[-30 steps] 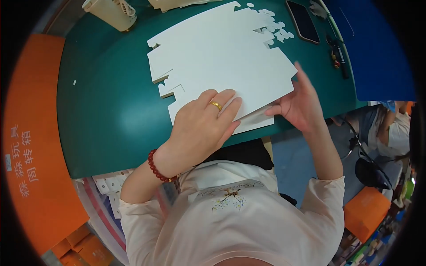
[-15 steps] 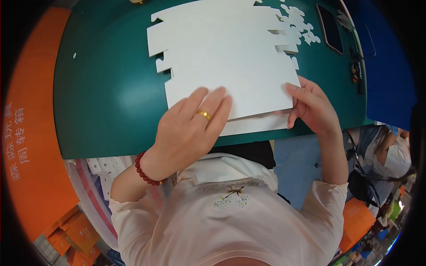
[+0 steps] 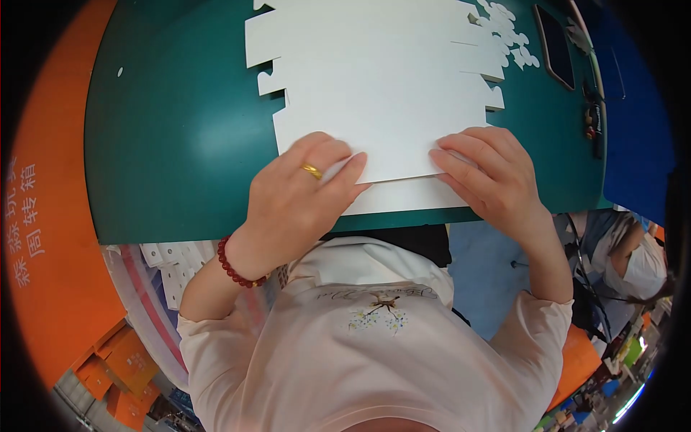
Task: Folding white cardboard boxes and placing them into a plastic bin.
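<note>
A white die-cut card sheet [image 3: 381,86] with notched, tabbed sides lies across the middle of the green table. Beneath it, the front strip of another white sheet [image 3: 403,198] shows. My left hand [image 3: 295,180], with a gold ring and a red bead bracelet, grips the upper sheet's near edge, fingers curled on top and thumb at the edge. On the right side of that same edge, my right hand [image 3: 493,173] holds it with bent fingers. Several more card layers peek out at the right notches. The fingertips' undersides are hidden.
Small white card scraps [image 3: 507,32] lie in a pile at the far right, beside a dark phone [image 3: 554,47]. A keychain-like item [image 3: 593,121] rests near the table's right edge. An orange panel [image 3: 54,180] stands left. Another person [image 3: 637,252] is at the right.
My right hand has moved left from the sheet's right corner onto its near edge. My left hand's fingers have curled onto that edge, and the sheet has turned slightly.
</note>
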`<action>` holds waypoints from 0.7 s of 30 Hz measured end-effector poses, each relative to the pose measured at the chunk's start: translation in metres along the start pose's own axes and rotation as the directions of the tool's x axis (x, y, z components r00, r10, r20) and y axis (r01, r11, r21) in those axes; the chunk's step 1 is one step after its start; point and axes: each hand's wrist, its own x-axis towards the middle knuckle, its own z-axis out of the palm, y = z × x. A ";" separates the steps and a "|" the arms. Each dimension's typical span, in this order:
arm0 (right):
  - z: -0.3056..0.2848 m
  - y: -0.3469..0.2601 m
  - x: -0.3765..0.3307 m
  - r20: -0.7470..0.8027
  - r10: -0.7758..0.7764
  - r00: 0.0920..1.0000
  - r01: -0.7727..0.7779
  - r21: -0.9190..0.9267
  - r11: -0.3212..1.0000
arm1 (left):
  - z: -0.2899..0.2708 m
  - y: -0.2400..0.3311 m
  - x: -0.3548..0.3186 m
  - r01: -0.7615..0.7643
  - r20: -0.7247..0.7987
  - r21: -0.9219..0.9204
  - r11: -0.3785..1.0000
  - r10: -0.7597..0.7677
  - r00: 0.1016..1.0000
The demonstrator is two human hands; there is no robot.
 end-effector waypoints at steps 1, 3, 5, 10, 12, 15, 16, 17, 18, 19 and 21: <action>0.001 -0.001 -0.001 0.001 0.028 1.000 -0.028 0.048 0.998 | -0.002 0.000 -0.002 0.001 0.005 -0.001 1.000 -0.001 1.000; -0.002 0.002 0.000 0.037 0.061 0.997 -0.065 0.114 0.991 | -0.006 -0.002 -0.006 0.133 0.111 -0.095 0.987 -0.122 0.986; -0.006 0.005 0.004 0.078 0.084 0.993 -0.096 0.173 0.980 | -0.009 -0.002 -0.003 0.165 0.115 -0.133 0.977 -0.150 0.982; -0.014 0.009 0.012 0.240 0.234 0.942 -0.317 0.416 0.852 | -0.022 -0.004 0.007 0.324 0.251 -0.252 0.912 -0.262 0.932; -0.011 0.015 0.012 0.248 0.226 0.942 -0.316 0.432 0.845 | -0.027 -0.005 0.013 0.355 0.320 -0.319 0.879 -0.252 0.913; -0.011 0.017 0.017 0.272 0.216 0.938 -0.319 0.430 0.844 | -0.028 -0.011 0.019 0.416 0.414 -0.316 0.853 -0.270 0.869; -0.011 0.015 0.020 0.279 0.211 0.937 -0.316 0.415 0.853 | -0.027 -0.012 0.020 0.422 0.418 -0.316 0.850 -0.274 0.866; -0.012 0.014 0.022 0.284 0.211 0.935 -0.319 0.420 0.850 | -0.026 -0.013 0.020 0.411 0.427 -0.322 0.853 -0.256 0.867; -0.013 0.012 0.024 0.304 0.211 0.929 -0.318 0.366 0.874 | -0.025 -0.015 0.020 0.400 0.436 -0.328 0.856 -0.238 0.868; -0.013 0.010 0.024 0.321 0.215 0.922 -0.317 0.309 0.897 | -0.025 -0.018 0.020 0.402 0.441 -0.329 0.854 -0.238 0.866; -0.013 0.015 0.023 0.336 0.194 0.922 -0.298 0.293 0.909 | -0.026 -0.026 0.019 0.413 0.480 -0.418 0.809 -0.189 0.857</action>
